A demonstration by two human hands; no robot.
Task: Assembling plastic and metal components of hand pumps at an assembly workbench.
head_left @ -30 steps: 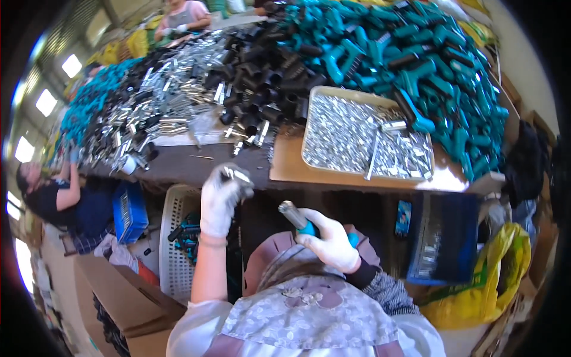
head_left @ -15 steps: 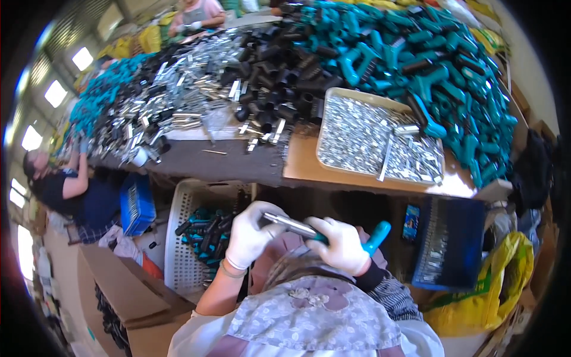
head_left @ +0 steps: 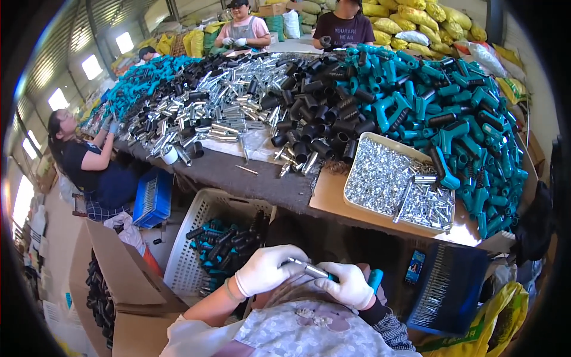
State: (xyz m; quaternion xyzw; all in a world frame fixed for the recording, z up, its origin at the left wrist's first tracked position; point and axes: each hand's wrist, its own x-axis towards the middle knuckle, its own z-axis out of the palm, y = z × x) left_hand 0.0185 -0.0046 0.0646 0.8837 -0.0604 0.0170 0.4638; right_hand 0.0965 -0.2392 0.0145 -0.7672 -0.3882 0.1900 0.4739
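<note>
In white gloves, both my hands hold a teal-handled tool with a metal shaft [head_left: 315, 272] low in front of my apron. My left hand [head_left: 266, 271] is closed around the shaft's front end, its fingertips pinching there. Wrapped around the teal grip is my right hand [head_left: 347, 287], its thumb lying along the tool; the grip's end sticks out beyond that hand. The fingers hide part of the shaft and handle. Beyond my hands, a cream tray [head_left: 380, 215] of small silvery metal parts sits on the table edge.
Teal pistol-shaped handles [head_left: 446, 98], black sleeves [head_left: 315, 116] and shiny metal tubes [head_left: 232, 101] heap the table. Below stand a white basket [head_left: 184, 250] of teal-and-black parts, an open carton [head_left: 128, 268] and a blue bin [head_left: 449, 291]. Co-workers are at the left [head_left: 89, 160] and far side [head_left: 247, 30].
The view has tipped upward, bringing the far-side people and yellow sacks into sight. My hands sit lower in the picture, both still on the tool, whose grip end shows less.
</note>
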